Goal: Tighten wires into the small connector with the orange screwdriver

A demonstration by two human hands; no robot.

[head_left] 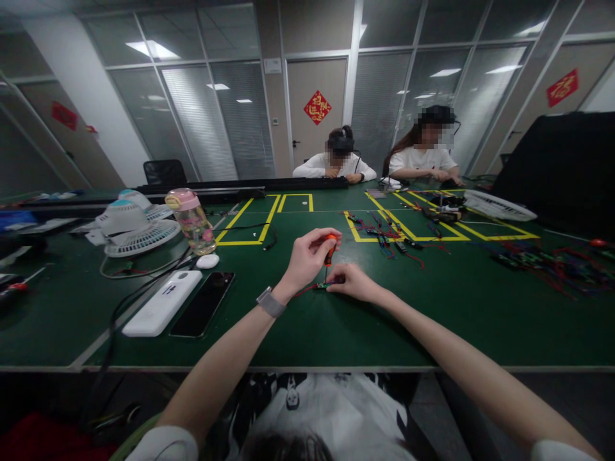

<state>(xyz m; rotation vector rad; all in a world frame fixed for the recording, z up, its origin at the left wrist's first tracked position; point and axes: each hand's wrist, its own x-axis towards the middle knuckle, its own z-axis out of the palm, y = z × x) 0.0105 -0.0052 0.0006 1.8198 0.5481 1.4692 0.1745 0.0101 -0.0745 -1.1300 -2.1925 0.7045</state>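
My left hand (310,255) is closed around the orange and black handle of a screwdriver (329,251), which stands nearly upright. Its thin shaft points down at a small green circuit board (321,286) on the table. With its fingers pinched together, my right hand (353,283) holds the board's right end, close beside the screwdriver tip. Red wires run out from the board to the left, and darker wires show by my right fingers. Whether the tip sits in a screw is too small to tell.
Wired boards lie in a cluster (384,234) ahead and a larger pile (552,262) at the right. On the left are a phone (204,304), a white power bank (163,303), a bottle (192,221) and a white fan (129,224). Two people sit across the table.
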